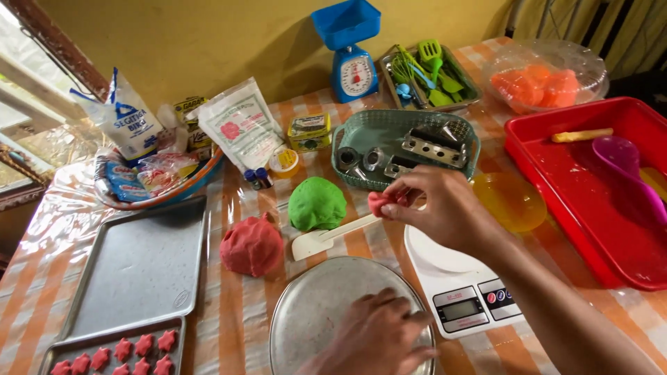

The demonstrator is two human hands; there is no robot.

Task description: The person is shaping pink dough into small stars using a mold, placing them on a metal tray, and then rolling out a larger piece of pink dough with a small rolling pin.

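Packages sit far left of both hands: white-and-blue plastic bag (pixel 124 119) standing upright, white printed pouch with a red emblem (pixel 242 130) leaning beside it, small yellow-green tin (pixel 309 131) and a round yellow-lidded tub (pixel 283 161) just right of the pouch. More wrapped packets lie in the blue-rimmed bowl (pixel 208 173) under the bag.

Right hand (pixel 445 212) raised above the white digital kitchen scale (pixel 458 285), thumb and fingertips pinched shut on a small lump of red dough (pixel 380 203). Forearm runs off lower right.

Left hand (pixel 379 337) palm down, fingers curled, pressing on the round speckled metal plate (pixel 313 305); whether anything is under it, cannot tell.

Left of the right hand: green dough ball (pixel 317 203), big red dough mound (pixel 251 245), white plastic scraper (pixel 326 238) between them and the plate. Teal mesh basket of metal nozzles (pixel 361 128) just behind the right hand. Grey baking tray (pixel 142 267) left of the left hand, red star-shaped dough pieces (pixel 139 347) on a second tray below. Red plastic tray (pixel 590 201) right of the right arm.
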